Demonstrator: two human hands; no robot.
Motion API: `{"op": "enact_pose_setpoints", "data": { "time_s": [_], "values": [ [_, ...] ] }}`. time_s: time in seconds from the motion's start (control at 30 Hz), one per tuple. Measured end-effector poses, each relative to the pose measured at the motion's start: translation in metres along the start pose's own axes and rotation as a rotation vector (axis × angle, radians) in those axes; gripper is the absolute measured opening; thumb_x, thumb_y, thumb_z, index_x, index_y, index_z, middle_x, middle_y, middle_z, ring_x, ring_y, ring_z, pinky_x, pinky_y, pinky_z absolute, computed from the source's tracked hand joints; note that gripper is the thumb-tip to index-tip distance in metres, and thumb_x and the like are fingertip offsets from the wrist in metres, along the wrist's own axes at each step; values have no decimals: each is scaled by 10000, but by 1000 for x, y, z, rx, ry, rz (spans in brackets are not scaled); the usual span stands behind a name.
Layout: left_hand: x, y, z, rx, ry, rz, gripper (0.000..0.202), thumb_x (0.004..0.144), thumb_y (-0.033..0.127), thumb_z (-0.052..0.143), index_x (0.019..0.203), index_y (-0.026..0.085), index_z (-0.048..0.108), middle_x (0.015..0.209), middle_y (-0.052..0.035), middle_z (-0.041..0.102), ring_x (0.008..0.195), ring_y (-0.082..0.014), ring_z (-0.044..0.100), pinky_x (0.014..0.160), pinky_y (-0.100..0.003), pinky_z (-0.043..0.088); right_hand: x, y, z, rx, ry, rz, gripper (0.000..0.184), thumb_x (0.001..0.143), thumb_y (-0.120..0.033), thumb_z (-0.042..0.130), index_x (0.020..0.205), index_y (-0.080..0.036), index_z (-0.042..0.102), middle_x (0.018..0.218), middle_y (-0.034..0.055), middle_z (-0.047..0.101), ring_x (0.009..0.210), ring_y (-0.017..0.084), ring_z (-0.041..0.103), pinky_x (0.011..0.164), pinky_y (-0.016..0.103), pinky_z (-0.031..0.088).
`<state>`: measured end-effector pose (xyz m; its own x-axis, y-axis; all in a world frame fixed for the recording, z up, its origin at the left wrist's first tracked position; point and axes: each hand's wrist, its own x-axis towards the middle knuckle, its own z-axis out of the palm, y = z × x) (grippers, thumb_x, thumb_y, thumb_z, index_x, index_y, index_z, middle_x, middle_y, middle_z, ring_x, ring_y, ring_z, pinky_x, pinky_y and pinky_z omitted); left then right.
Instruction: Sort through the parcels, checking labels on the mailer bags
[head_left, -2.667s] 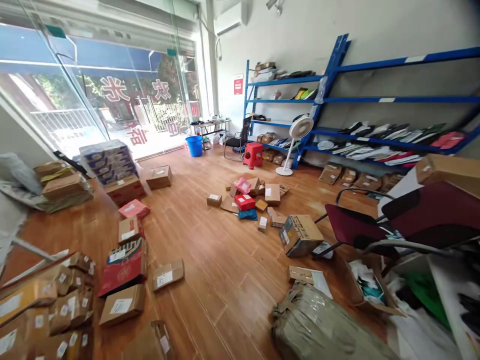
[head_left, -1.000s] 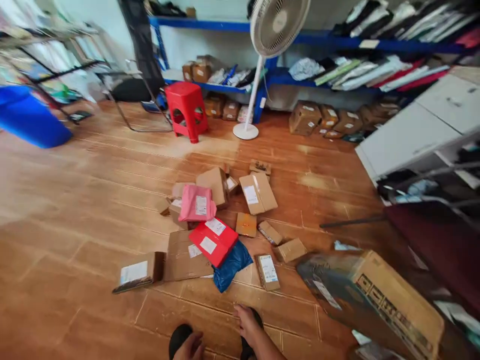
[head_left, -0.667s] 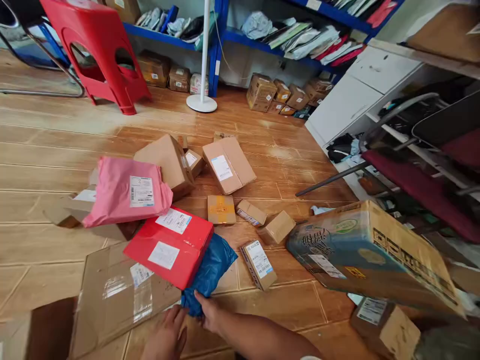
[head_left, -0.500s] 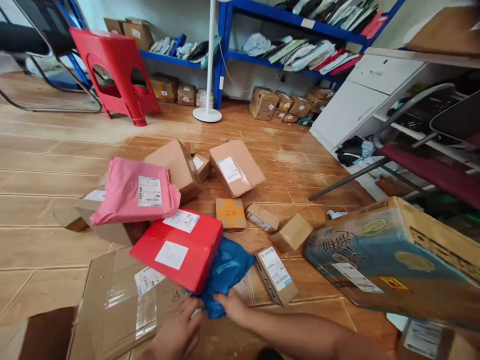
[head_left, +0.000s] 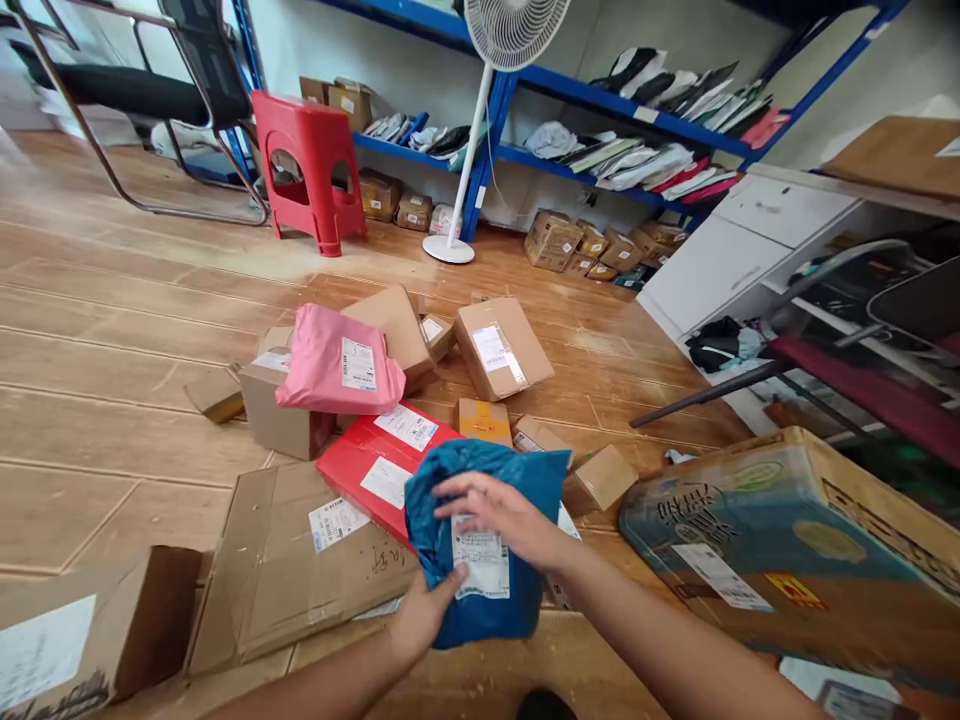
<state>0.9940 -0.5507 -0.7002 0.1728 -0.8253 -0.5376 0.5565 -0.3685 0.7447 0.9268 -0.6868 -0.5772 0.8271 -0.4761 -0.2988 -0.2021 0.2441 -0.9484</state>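
A blue plastic mailer bag point(head_left: 517, 478) with a white label is lifted off the floor, label side up. My left hand point(head_left: 417, 618) grips its lower left edge from below. My right hand point(head_left: 501, 512) lies flat across the top of the bag, fingers spread over the label. Just behind the bag lies a red box point(head_left: 375, 470) with two white labels, resting partly on a flat cardboard parcel point(head_left: 289, 560). A pink mailer bag point(head_left: 336, 366) sits on a brown box farther back.
Several small cardboard boxes point(head_left: 501, 345) are scattered on the wooden floor. A big printed carton point(head_left: 795, 545) stands at the right. A red stool point(head_left: 309, 170), a standing fan point(head_left: 461, 190), blue shelving point(head_left: 600, 95) and a chair point(head_left: 862, 385) ring the area.
Both hands took the blue bag from under the red box's edge, lifted it and turned it label up. The view has closed in on the parcel pile and tilted up a little.
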Motion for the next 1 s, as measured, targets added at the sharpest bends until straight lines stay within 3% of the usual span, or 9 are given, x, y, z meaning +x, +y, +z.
{"op": "enact_pose_setpoints", "data": {
  "time_s": [0.13,0.2,0.27,0.4,0.53,0.63,0.7,0.83,1.0],
  "values": [
    [-25,29,-59,-159,-59,-186,956,405,640,858,1173,124,619,1227,-154,671,1165,-368,605,1068,-500,439,31,29,-41,-406,473,-160,486,715,-585,586,1017,-205,563,1096,119,635,1015,251,614,873,413,506],
    [-47,45,-93,-131,-83,-253,891,405,601,877,1123,123,655,1169,-137,702,1152,-351,618,1055,-466,453,42,47,-55,-465,516,-131,459,647,-533,613,952,-197,554,1059,143,630,950,280,619,809,448,531],
    [-72,57,-123,-119,-122,-303,810,413,584,880,1066,142,696,1123,-107,724,1140,-337,627,1047,-440,458,53,58,-55,-517,422,-133,403,643,-465,617,933,-191,563,1021,143,632,872,280,625,739,454,544],
    [-107,43,-176,-202,-146,-342,571,507,610,808,936,239,746,989,5,759,1120,-311,642,1073,-456,417,97,41,-12,-875,214,-359,348,814,-318,511,1123,-163,548,1155,158,592,1015,265,598,882,452,524],
    [-95,-22,-216,-474,221,-228,438,399,605,799,657,266,701,818,-8,764,1074,-341,661,1009,-452,479,171,12,57,-1327,212,-468,644,781,-270,678,1349,-87,437,1377,207,492,1280,315,448,1079,434,402],
    [-68,-69,-231,-567,484,-109,335,444,401,759,724,237,674,794,-59,761,1019,-325,684,904,-403,544,223,16,98,-1418,300,-389,1066,531,-242,900,1411,-4,349,1450,318,384,1328,442,372,1079,536,370],
    [-56,-85,-234,-529,621,-67,346,471,265,685,810,207,653,779,-73,754,929,-308,703,843,-389,560,246,28,117,-1406,387,-376,1159,491,-218,921,1433,27,291,1468,369,311,1344,496,321,1068,599,340],
    [-57,-81,-227,-413,882,7,316,512,148,650,823,184,608,707,-55,717,769,-256,688,702,-332,551,267,38,130,-1376,449,-469,862,691,-112,749,1448,-88,337,1451,272,417,1279,410,436,1037,543,382],
    [-78,-48,-210,-443,1024,52,320,462,53,476,727,196,586,492,43,566,533,-162,547,528,-241,449,256,7,103,-1221,518,-576,485,727,-128,645,1208,-108,583,1123,168,665,1052,340,586,934,500,474]
  ]
}}
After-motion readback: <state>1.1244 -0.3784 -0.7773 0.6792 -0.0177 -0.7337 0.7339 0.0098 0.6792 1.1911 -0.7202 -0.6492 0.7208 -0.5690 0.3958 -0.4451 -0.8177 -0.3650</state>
